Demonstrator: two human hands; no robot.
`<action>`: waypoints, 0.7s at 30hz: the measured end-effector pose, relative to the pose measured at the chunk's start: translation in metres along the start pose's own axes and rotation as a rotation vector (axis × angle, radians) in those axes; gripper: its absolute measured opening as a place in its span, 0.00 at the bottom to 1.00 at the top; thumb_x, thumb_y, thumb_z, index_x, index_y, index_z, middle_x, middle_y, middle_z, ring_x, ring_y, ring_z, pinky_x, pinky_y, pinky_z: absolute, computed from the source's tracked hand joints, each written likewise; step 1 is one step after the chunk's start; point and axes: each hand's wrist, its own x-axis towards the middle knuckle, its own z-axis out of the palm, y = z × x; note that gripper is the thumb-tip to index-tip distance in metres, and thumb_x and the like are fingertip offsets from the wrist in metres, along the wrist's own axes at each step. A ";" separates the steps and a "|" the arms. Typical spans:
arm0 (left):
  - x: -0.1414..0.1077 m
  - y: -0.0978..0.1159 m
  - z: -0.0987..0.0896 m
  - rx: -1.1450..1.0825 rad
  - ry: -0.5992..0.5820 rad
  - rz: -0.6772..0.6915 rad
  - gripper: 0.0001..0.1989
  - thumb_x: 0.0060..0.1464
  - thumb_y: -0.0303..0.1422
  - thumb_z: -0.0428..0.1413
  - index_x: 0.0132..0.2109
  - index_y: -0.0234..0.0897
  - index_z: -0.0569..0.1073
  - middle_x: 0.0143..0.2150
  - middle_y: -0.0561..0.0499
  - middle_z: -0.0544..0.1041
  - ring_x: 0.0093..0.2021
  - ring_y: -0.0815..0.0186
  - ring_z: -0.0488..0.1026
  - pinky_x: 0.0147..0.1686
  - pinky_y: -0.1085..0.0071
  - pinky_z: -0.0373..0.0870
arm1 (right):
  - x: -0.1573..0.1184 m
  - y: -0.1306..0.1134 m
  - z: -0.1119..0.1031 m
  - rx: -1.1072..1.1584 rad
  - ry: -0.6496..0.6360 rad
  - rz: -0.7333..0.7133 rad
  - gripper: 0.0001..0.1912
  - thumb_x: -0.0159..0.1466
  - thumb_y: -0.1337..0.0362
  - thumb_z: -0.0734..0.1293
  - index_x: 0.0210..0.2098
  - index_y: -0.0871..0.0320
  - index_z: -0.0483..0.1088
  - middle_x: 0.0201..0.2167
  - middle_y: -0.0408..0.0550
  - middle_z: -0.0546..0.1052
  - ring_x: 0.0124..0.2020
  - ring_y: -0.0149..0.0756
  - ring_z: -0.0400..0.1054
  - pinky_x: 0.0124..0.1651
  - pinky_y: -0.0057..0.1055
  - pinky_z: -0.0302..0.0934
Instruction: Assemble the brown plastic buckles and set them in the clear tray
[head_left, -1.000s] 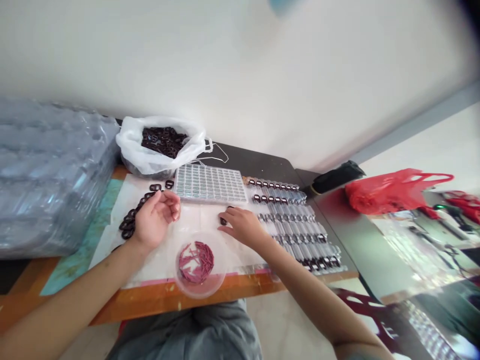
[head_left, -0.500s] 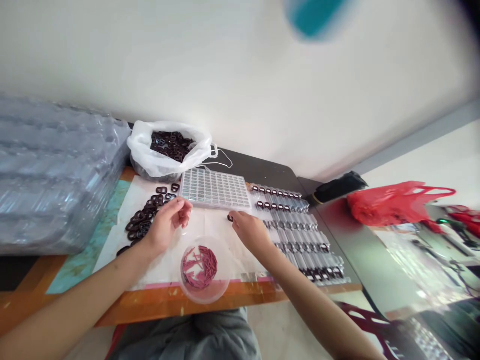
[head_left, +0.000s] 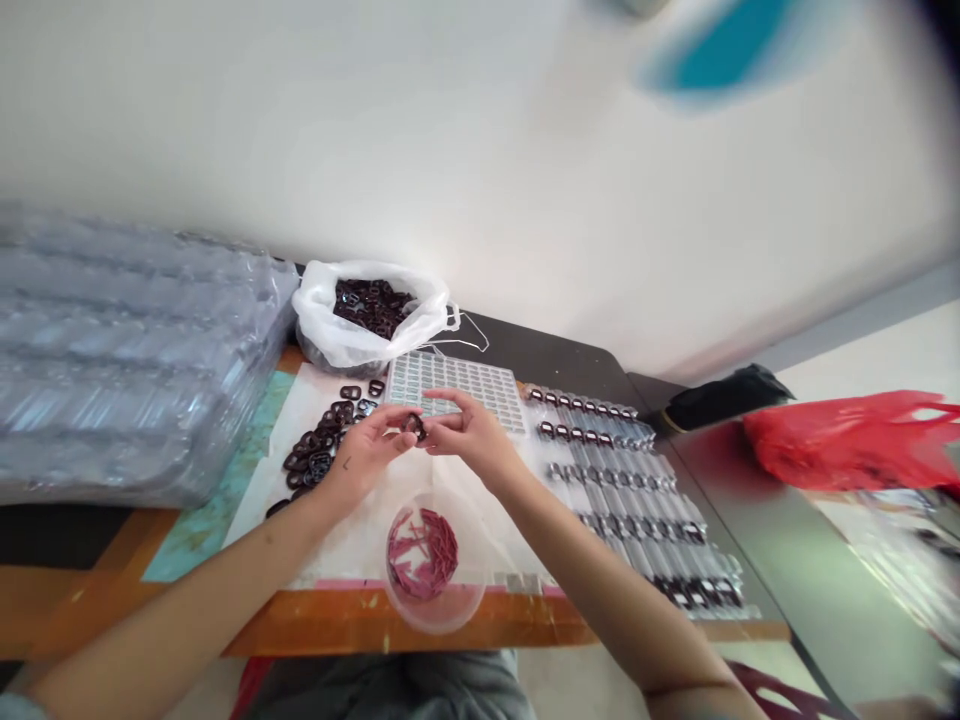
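Pinching a small dark ring [head_left: 412,428] between our left hand [head_left: 365,460] and right hand [head_left: 469,440], grip pressed together right over the clear tray [head_left: 469,385].

Dark brown oval rings [head_left: 319,458] lie in a mottled heap beside a translucent white plastic bag [head_left: 330,330], and a clear plastic tray [head_left: 454,385] shows a silvery grid of rows. Thin pink-red sticks [head_left: 420,555] crisscross inside a clear round tub [head_left: 435,622]. An orange wooden tabletop [head_left: 375,625] meets a teal mottled mat [head_left: 214,480], and a bright red plastic bag [head_left: 847,440] glows at right
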 end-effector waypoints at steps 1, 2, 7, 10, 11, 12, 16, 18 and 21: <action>0.001 0.000 0.000 -0.024 0.033 0.005 0.21 0.42 0.42 0.72 0.43 0.37 0.82 0.41 0.45 0.78 0.42 0.61 0.72 0.44 0.68 0.68 | 0.005 -0.001 -0.003 -0.087 0.003 -0.037 0.22 0.60 0.59 0.70 0.53 0.55 0.68 0.36 0.47 0.83 0.35 0.36 0.79 0.40 0.33 0.73; 0.002 -0.001 0.000 -0.053 0.061 0.004 0.22 0.42 0.42 0.72 0.43 0.37 0.82 0.43 0.45 0.79 0.43 0.61 0.73 0.45 0.68 0.68 | 0.012 -0.003 -0.008 -0.224 0.034 -0.092 0.18 0.62 0.59 0.69 0.51 0.55 0.71 0.37 0.47 0.83 0.37 0.36 0.79 0.41 0.34 0.72; 0.002 -0.005 -0.001 -0.155 0.123 -0.100 0.25 0.41 0.45 0.72 0.45 0.38 0.81 0.42 0.45 0.81 0.35 0.65 0.75 0.35 0.71 0.69 | 0.066 -0.009 -0.040 -1.156 0.364 -0.285 0.11 0.68 0.62 0.64 0.44 0.50 0.79 0.47 0.44 0.81 0.51 0.43 0.71 0.51 0.37 0.65; 0.000 -0.007 -0.001 -0.176 0.109 -0.119 0.26 0.42 0.47 0.71 0.46 0.38 0.81 0.36 0.47 0.80 0.28 0.70 0.71 0.30 0.73 0.67 | 0.098 -0.006 -0.053 -1.274 0.366 -0.252 0.13 0.68 0.65 0.63 0.45 0.49 0.79 0.48 0.43 0.81 0.52 0.43 0.69 0.49 0.35 0.65; 0.000 -0.007 -0.001 -0.186 0.100 -0.114 0.26 0.42 0.48 0.71 0.46 0.37 0.81 0.35 0.47 0.79 0.27 0.71 0.70 0.29 0.73 0.66 | 0.105 -0.003 -0.054 -1.280 0.361 -0.248 0.12 0.67 0.65 0.64 0.44 0.50 0.79 0.47 0.43 0.81 0.51 0.43 0.69 0.48 0.34 0.64; 0.000 -0.008 -0.001 -0.197 0.090 -0.108 0.27 0.42 0.49 0.70 0.46 0.37 0.81 0.34 0.48 0.79 0.26 0.72 0.69 0.29 0.74 0.66 | 0.111 -0.001 -0.056 -1.291 0.357 -0.245 0.12 0.67 0.65 0.64 0.43 0.50 0.80 0.47 0.44 0.81 0.50 0.43 0.69 0.48 0.34 0.64; 0.000 -0.009 -0.001 -0.246 0.074 -0.116 0.26 0.45 0.50 0.68 0.47 0.38 0.82 0.35 0.47 0.78 0.27 0.72 0.66 0.29 0.75 0.64 | 0.122 0.005 -0.057 -1.310 0.347 -0.226 0.11 0.66 0.64 0.65 0.40 0.50 0.80 0.45 0.44 0.80 0.48 0.41 0.69 0.47 0.31 0.62; 0.000 -0.010 -0.001 -0.267 0.071 -0.135 0.26 0.45 0.50 0.68 0.48 0.38 0.82 0.36 0.47 0.78 0.28 0.72 0.66 0.30 0.75 0.64 | 0.125 0.005 -0.058 -1.302 0.345 -0.214 0.09 0.65 0.64 0.66 0.39 0.49 0.80 0.44 0.44 0.80 0.48 0.40 0.69 0.46 0.30 0.62; 0.000 -0.010 -0.001 -0.283 0.084 -0.150 0.27 0.44 0.49 0.69 0.48 0.38 0.82 0.36 0.47 0.78 0.29 0.72 0.66 0.32 0.74 0.65 | 0.128 0.003 -0.059 -1.279 0.341 -0.212 0.09 0.64 0.65 0.66 0.37 0.50 0.80 0.42 0.46 0.80 0.49 0.41 0.68 0.45 0.30 0.61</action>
